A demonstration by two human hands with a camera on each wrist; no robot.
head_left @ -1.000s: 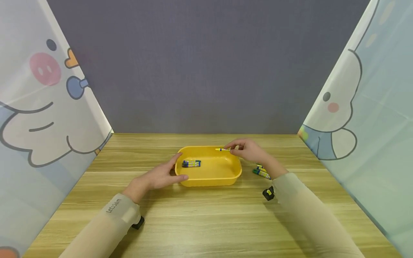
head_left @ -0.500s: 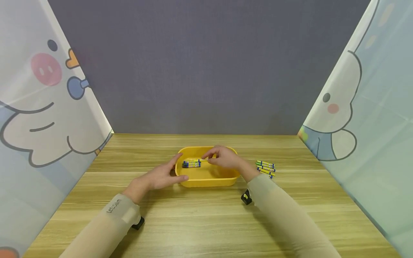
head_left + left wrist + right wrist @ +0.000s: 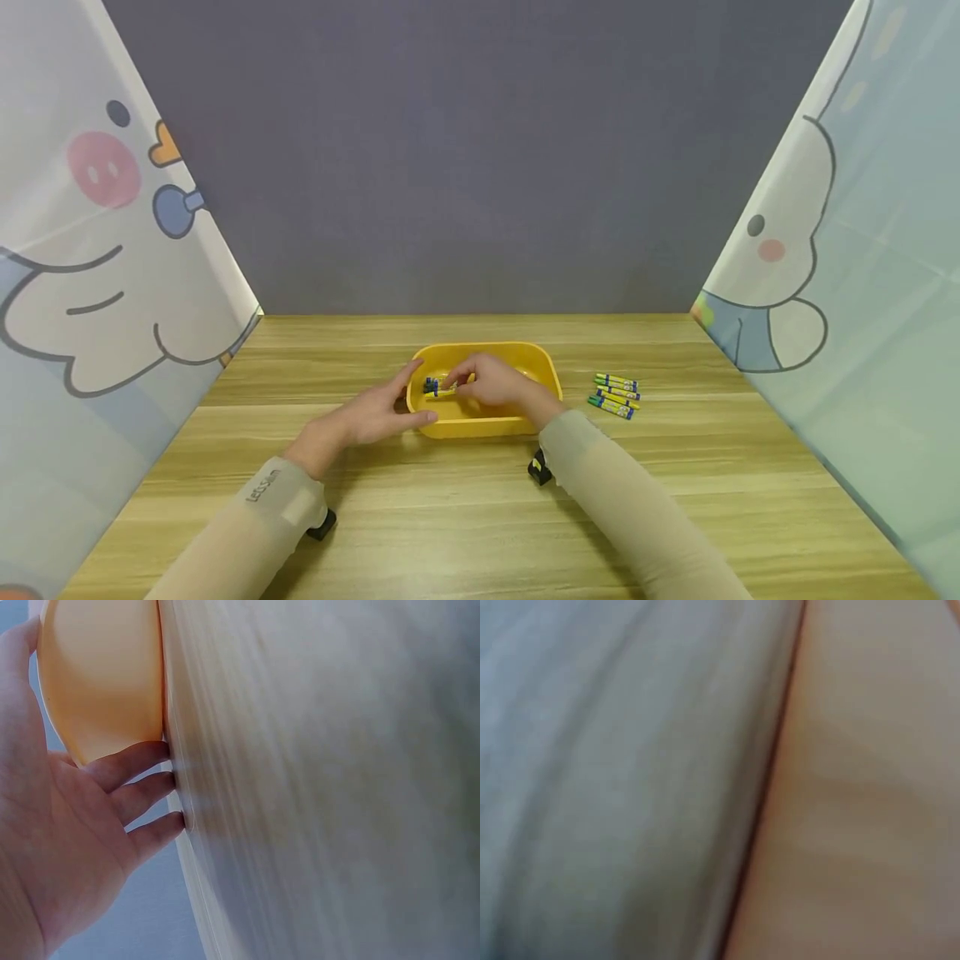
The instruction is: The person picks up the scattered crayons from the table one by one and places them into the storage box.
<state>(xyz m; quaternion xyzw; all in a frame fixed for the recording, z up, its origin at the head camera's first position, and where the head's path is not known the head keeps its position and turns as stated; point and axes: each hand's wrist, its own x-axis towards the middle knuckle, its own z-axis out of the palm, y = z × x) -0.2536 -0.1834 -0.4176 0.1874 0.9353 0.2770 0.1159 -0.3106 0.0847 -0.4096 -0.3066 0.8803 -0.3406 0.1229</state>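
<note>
My left hand (image 3: pixel 375 411) rests with extended fingers against the left end of a yellow plastic tray (image 3: pixel 480 428), thumb by the near rim. In the left wrist view the fingers (image 3: pixel 139 761) lie along the tray wall (image 3: pixel 105 682), fingertips at the tabletop. Inside the tray my right hand (image 3: pixel 491 382) pinches a yellow crayon (image 3: pixel 442 394) between thumb and fingers. It lies close in front of several dark-tipped crayons (image 3: pixel 430 384), partly hidden by the hand. The right wrist view shows only the tray's outer wall (image 3: pixel 855 787) and the tabletop, blurred.
Several crayons (image 3: pixel 617 394) with green and yellow tips lie in a loose row on the wooden table (image 3: pixel 450 525), right of the tray. A grey panel (image 3: pixel 480 167) stands behind the table, and cartoon-printed sheets (image 3: pixel 112 275) flank both sides.
My right hand has carried the yellow crayon from above the tray's right end, leftward and down to beside the other crayons in it. My left hand has stayed in place.
</note>
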